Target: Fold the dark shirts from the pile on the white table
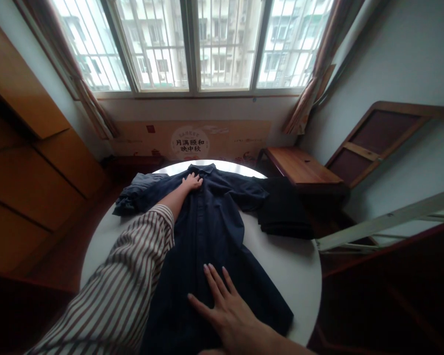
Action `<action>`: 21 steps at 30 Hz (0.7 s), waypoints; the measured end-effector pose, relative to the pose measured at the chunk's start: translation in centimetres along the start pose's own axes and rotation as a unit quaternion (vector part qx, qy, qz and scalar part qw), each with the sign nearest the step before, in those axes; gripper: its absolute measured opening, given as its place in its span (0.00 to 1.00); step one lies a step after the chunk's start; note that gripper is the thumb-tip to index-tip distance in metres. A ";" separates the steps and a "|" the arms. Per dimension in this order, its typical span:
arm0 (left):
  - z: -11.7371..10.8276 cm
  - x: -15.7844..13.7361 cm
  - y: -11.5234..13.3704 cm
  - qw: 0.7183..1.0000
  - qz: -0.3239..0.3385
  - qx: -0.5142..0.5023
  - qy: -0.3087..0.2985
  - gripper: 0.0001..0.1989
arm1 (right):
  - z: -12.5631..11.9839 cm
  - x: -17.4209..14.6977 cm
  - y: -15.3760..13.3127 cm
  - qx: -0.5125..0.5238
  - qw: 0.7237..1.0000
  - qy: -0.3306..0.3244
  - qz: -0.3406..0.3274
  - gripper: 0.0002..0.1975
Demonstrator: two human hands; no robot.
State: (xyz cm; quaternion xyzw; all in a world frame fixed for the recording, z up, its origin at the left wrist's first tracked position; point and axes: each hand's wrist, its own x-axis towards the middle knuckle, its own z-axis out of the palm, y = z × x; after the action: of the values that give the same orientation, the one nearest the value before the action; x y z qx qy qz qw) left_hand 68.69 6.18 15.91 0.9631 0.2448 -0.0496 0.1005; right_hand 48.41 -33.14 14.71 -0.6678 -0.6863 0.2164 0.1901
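Observation:
A dark navy shirt (222, 222) with a collar and a front placket lies spread out on a round white table (107, 251), its collar towards the window and its sleeves out to both sides. My left hand (193, 182) rests on the shirt just below the collar, fingers spread. Nearer to me, my right hand (225, 305) lies over the lower front of the shirt, fingers stretched and apart. Neither hand grips the cloth. Part of the left side of the shirt is hidden by my striped left sleeve.
Folded black clothes (284, 209) sit at the table's right edge, and a grey-blue pile of clothes (136, 190) at its left. Beyond stand a small wooden table (303, 165) and a barred window (222, 44) with curtains. Wooden cabinets (40, 187) line the left.

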 end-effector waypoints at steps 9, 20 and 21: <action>-1.3 -2.2 -0.4 0.996 -0.013 0.010 0.085 0.25 | 0.1 0.1 -0.3 0.003 1.000 0.009 0.005 0.51; -7.5 -13.0 -16.4 0.982 -0.158 0.055 0.083 0.29 | -0.3 0.0 -0.6 0.034 0.999 0.012 0.020 0.48; -7.3 -13.9 -16.9 0.982 -0.156 0.049 0.092 0.32 | -0.3 0.0 -0.7 0.037 0.999 0.012 0.021 0.46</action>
State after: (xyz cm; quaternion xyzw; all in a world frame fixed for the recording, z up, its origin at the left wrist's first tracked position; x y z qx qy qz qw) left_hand 48.72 15.90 22.16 0.9171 0.3979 0.0125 0.0216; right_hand 48.05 -33.16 15.35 -0.6773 -0.6611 0.2374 0.2187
